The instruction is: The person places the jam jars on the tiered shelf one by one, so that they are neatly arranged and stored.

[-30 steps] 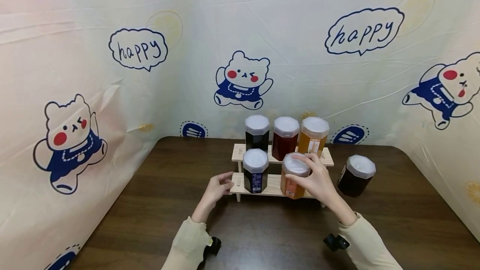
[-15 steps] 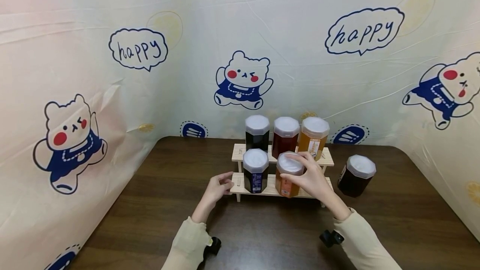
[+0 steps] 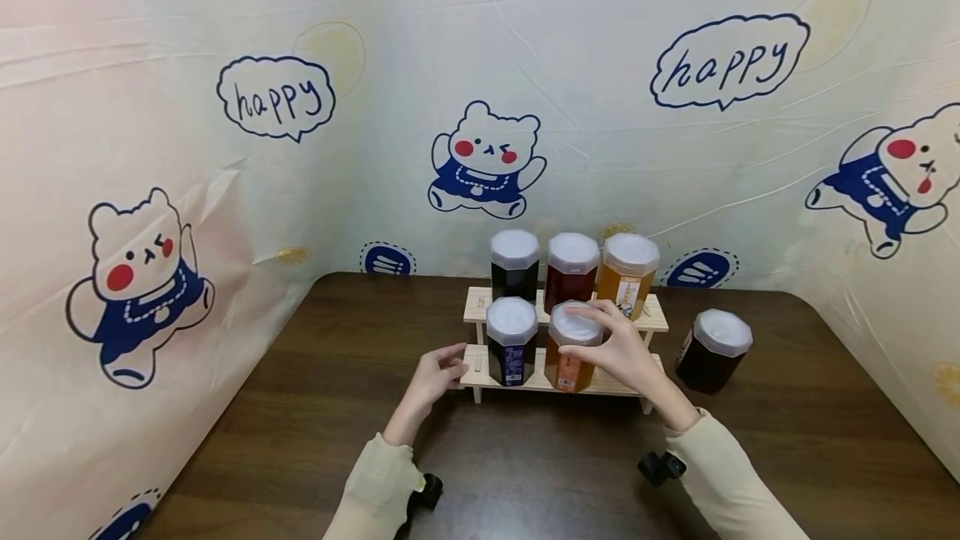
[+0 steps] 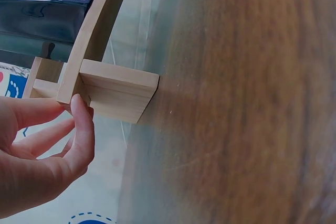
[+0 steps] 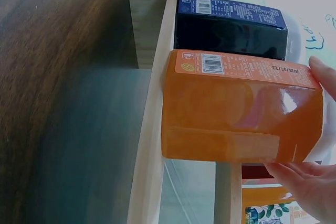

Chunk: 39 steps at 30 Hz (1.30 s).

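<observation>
In the head view my right hand (image 3: 622, 348) grips an orange jar (image 3: 572, 361) round its white lid, thumb on the near side. That jar (image 5: 241, 106) stands at the lower step of a two-tier wooden rack (image 3: 615, 383), its base at the step's front edge in the right wrist view. Just left of it is a dark jar with a blue label (image 3: 513, 357). At the rack's left end my left hand (image 3: 435, 377) pinches the lower step's end between thumb and fingers; the left wrist view shows the thumb on the wooden corner (image 4: 73, 95).
On the upper step stand a dark jar (image 3: 514, 273), a red jar (image 3: 566, 286) and an amber jar (image 3: 626, 282). Another dark jar (image 3: 711, 361) sits on the brown table (image 3: 315, 407) right of the rack. A printed cloth (image 3: 600, 48) hangs behind.
My right hand has slid the orange jar leftward and slightly back along the lower step, closer to the blue-labelled jar. My left hand has stayed at the rack's end.
</observation>
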Motion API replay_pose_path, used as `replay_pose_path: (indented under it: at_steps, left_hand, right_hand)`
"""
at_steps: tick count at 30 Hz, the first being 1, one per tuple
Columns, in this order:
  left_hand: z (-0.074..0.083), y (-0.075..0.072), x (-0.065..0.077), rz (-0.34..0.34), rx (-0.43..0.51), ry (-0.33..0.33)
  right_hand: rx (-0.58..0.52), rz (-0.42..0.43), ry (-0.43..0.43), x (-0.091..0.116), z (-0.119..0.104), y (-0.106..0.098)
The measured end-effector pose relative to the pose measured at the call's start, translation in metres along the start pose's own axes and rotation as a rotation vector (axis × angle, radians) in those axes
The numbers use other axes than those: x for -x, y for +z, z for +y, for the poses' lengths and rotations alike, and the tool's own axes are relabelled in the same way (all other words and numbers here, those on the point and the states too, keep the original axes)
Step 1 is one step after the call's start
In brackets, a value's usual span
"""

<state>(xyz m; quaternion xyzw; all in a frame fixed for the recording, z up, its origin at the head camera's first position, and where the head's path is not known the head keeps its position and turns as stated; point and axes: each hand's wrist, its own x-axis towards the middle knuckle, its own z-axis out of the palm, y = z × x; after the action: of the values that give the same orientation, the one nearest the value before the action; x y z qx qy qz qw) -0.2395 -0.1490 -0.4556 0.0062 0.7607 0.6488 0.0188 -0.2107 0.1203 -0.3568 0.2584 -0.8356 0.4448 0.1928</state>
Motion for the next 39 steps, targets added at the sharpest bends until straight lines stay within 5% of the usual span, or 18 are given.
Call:
replay_pose_path:
  at_steps: [9,16,20,30,39]
  left_hand:
    - [0.014,0.0,0.008,-0.018,-0.014,0.008]
    - [0.027,0.001,0.017,-0.017,-0.025,0.013]
    - [0.028,0.0,0.018,-0.019,-0.03,0.011]
    - [0.008,-0.002,0.005,-0.015,-0.009,0.008]
    - [-0.003,0.001,-0.001,0.008,-0.014,0.014]
  right_hand:
    - [-0.006,-0.043,0.041,-0.002,0.005,-0.002]
    - [0.019,-0.03,0.035,-0.001,0.04,0.006]
    - [0.031,-0.045,0.034,0.0,0.039,0.006]
    - [0.051,-0.085,0.07,0.004,0.035,-0.003]
    - [0.063,-0.05,-0.006,0.01,0.037,-0.014]
